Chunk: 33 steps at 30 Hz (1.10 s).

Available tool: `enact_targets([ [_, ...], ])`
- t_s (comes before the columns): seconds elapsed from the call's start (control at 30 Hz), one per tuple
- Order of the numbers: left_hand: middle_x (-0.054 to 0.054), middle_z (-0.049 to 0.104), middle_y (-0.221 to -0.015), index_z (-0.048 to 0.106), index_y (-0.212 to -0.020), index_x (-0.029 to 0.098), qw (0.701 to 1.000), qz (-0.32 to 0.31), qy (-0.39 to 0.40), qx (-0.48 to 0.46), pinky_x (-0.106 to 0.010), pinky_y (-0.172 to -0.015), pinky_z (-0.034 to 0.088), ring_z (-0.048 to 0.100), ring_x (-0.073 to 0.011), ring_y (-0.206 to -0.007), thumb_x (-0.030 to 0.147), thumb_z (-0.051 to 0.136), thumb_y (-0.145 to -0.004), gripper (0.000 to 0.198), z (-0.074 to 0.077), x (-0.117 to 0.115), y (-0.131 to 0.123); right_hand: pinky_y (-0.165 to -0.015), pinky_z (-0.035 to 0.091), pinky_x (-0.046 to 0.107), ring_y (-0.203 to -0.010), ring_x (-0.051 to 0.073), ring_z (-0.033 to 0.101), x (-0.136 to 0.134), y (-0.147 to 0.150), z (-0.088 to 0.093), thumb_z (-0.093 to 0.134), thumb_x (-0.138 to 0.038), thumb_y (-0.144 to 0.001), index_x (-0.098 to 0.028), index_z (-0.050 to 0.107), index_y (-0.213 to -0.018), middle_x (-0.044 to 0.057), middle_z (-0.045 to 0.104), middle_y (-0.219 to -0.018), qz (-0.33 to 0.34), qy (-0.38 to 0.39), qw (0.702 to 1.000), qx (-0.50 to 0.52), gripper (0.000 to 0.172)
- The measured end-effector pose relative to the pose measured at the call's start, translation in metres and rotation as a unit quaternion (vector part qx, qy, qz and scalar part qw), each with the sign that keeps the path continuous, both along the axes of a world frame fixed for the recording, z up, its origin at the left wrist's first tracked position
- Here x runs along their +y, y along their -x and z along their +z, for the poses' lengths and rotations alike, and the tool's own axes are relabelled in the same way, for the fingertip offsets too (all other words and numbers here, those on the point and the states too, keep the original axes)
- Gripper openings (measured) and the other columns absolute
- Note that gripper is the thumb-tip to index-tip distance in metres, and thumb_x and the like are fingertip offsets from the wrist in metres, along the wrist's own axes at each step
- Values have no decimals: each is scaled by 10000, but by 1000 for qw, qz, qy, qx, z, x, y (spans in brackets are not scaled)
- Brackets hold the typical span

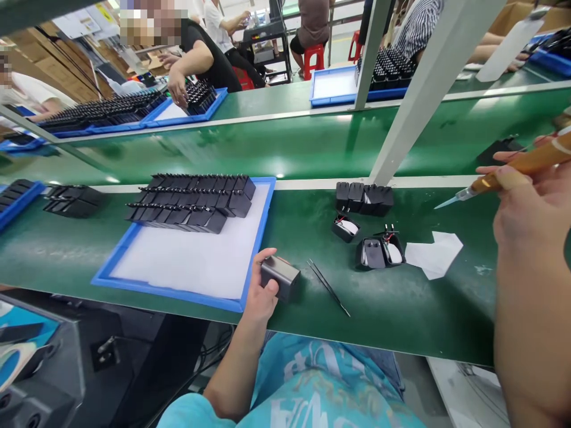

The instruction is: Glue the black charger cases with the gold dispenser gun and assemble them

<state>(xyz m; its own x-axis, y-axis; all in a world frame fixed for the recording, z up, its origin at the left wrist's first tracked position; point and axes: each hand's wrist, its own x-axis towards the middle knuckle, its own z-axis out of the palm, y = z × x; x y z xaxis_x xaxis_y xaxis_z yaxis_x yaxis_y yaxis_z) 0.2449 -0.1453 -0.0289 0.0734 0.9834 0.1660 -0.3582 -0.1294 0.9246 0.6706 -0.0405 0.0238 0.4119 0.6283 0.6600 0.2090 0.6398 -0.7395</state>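
My left hand [262, 292] is closed round a small black plastic box [282, 277] at the front of the green bench, just right of a blue tray's corner. At the right edge, my right hand [520, 184] grips an amber glue syringe [513, 170], its fine pale tip angled down to the left above the bench. Black tweezers [329, 288] lie beside the box. Further right sit open black housings [372, 254] with red wires and white parts inside, and a smaller open housing [345, 227]. A folded white paper [435, 254] lies next to them.
A blue-rimmed tray [167, 295] at left carries rows of black boxes [191, 199]. More black boxes stand at the back [364, 198] and far left [74, 200]. A slanted white post [414, 98] rises from the bench. Across the line, a co-worker's hand [177, 89] reaches into another tray.
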Motion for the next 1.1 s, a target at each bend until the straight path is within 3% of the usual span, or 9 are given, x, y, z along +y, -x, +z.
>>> enact_targets([
  [0.17, -9, 625, -856, 508, -1254, 321, 1000, -5, -1, 3, -301, -674, 542, 603, -144, -668, 526, 689, -806, 525, 0, 0, 0, -826, 578, 343, -991, 143, 654, 1, 0, -3, 626, -41, -674, -206, 525, -1145, 8, 569, -1050, 10, -7, 1000, -10, 509],
  [0.37, -10, 601, -844, 512, -1251, 293, 999, 14, 45, 20, -265, -622, 512, 573, -138, -651, 572, 695, -775, 582, -1, 0, 2, -846, 571, 404, -1006, 157, 641, 3, -2, -7, 701, -154, -658, -246, 503, -1151, 26, 567, -1141, -27, 43, 999, -20, 539],
  [0.5, -5, 575, -864, 534, -1249, 283, 993, 48, 73, 84, -232, -621, 480, 560, -134, -689, 556, 680, -793, 552, 0, 3, 3, -884, 536, 439, -828, 153, 667, 2, 4, -5, 730, -182, -660, -236, 508, -1141, 35, 632, -1025, -63, 83, 994, -8, 532],
  [0.57, -19, 592, -911, 546, -1252, 278, 973, 98, 84, 191, -254, -678, 486, 574, -154, -746, 505, 670, -822, 502, 0, 5, 1, -893, 519, 442, -778, 159, 677, 2, 7, -4, 741, -191, -654, -230, 520, -1133, 47, 652, -1000, -74, 99, 992, 2, 528],
  [0.63, -39, 621, -978, 557, -1252, 276, 935, 154, 73, 310, -310, -768, 492, 597, -194, -828, 454, 678, -829, 474, 0, 7, -2, -899, 508, 439, -802, 174, 687, 2, 7, -5, 755, -214, -632, -236, 527, -1124, 56, 665, -1008, -78, 113, 991, 6, 543],
  [0.73, -81, 642, -1110, 582, -1233, 260, 886, 201, 5, 419, -422, -914, 463, 601, -273, -1003, 419, 673, -834, 439, -2, 11, -7, -884, 508, 412, -866, 182, 686, 5, 3, -11, 790, -243, -584, -253, 513, -1130, 61, 663, -1053, -82, 143, 986, 6, 612],
  [0.83, -121, 613, -1225, 499, -1348, 232, 857, 193, -69, 473, -470, -981, 438, 568, -294, -1126, 374, 596, -894, 485, -5, 14, -12, -855, 514, 377, -904, 175, 674, 10, -3, -18, 820, -213, -523, -265, 490, -1139, 62, 620, -1119, -98, 178, 979, 19, 700],
  [0.97, -151, 528, -1360, 185, -1533, 223, 824, 173, -141, 521, -470, -1018, 425, 504, -287, -1234, 269, 491, -944, 665, -7, 16, -20, -866, 510, 410, -1030, 225, 649, 13, -12, -20, 802, -187, -508, -273, 471, -1195, 93, 561, -1212, -128, 224, 966, 28, 767],
  [1.1, -132, 591, -1265, 205, -1532, 228, 793, 147, -135, 575, -448, -916, 499, 566, -297, -1122, 230, 481, -919, 672, -6, 14, -29, -910, 485, 552, -1220, 343, 560, 5, -14, -3, 831, -248, -457, -290, 445, -1303, 153, 459, -1382, -213, 191, 958, -25, 931],
])
